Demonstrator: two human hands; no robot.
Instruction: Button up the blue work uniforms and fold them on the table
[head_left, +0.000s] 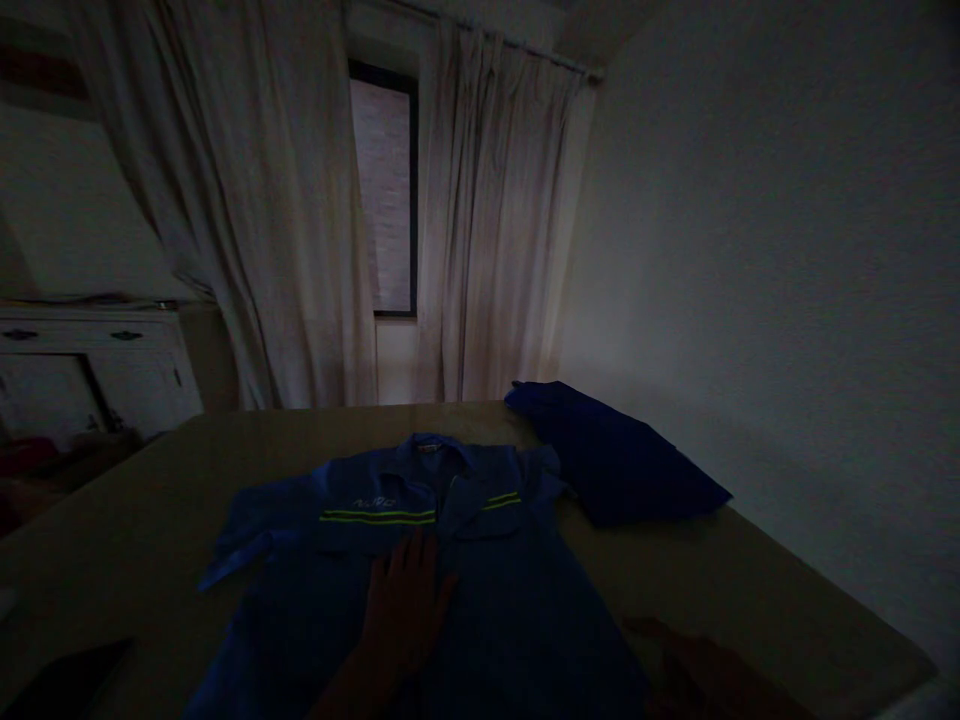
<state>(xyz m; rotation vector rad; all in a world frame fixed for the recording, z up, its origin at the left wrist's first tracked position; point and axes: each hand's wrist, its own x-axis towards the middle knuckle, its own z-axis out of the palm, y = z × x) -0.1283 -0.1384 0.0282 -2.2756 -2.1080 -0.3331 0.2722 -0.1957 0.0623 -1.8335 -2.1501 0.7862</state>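
Note:
A blue work shirt [315,560] with yellow reflective stripes lies spread out, front up, on a tan table [750,590]. My left hand [405,605] rests flat on the shirt's chest, fingers stretched out and pointing toward the collar. My right hand [697,665] lies low at the shirt's right edge, on the table near the front; it is dark and its fingers are hard to make out. A second folded dark blue garment [615,455] sits at the table's far right.
Pale curtains [300,220] hang behind the table around a dark window [384,190]. A white cabinet [90,365] stands at the left, a plain wall at the right. A dark flat object [60,680] lies at the table's front left.

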